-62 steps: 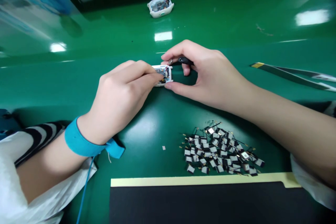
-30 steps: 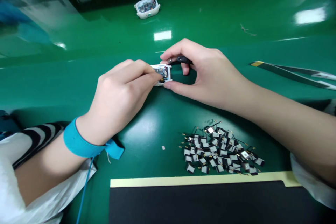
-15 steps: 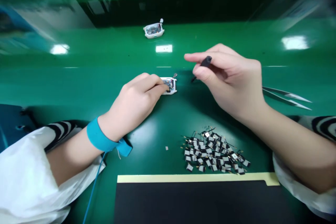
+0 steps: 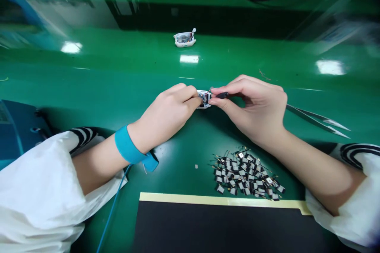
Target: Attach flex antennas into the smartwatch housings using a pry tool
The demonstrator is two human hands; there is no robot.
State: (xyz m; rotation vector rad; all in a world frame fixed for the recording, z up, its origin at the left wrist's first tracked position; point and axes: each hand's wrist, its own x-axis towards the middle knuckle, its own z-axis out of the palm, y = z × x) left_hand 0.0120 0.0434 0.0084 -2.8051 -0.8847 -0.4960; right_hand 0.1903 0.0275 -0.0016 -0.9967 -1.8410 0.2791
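Observation:
On the green mat lies a small white casing (image 4: 204, 99) with a circuit board inside, its left end covered by my left hand (image 4: 175, 108). The fingers of that hand are closed on the casing. At its right end my right hand (image 4: 252, 104) pinches a short black tool (image 4: 222, 95), whose kind I cannot make out. My right fingertips touch or nearly touch the casing's edge. A small round part on a lead (image 4: 211, 89) sticks out at the upper right corner, partly hidden by the fingers.
A second open white casing (image 4: 184, 39) lies farther back. Metal tweezers (image 4: 320, 120) rest beside my right wrist. A heap of small black-and-silver parts (image 4: 247, 176) is nearer me, by a black sheet with a yellow edge (image 4: 225, 225). A blue cord (image 4: 113, 209) runs from my left wristband.
My right hand has come down and left, bringing the black tool from the air to the casing's right end. The left hand keeps its hold; the whole view has shifted slightly.

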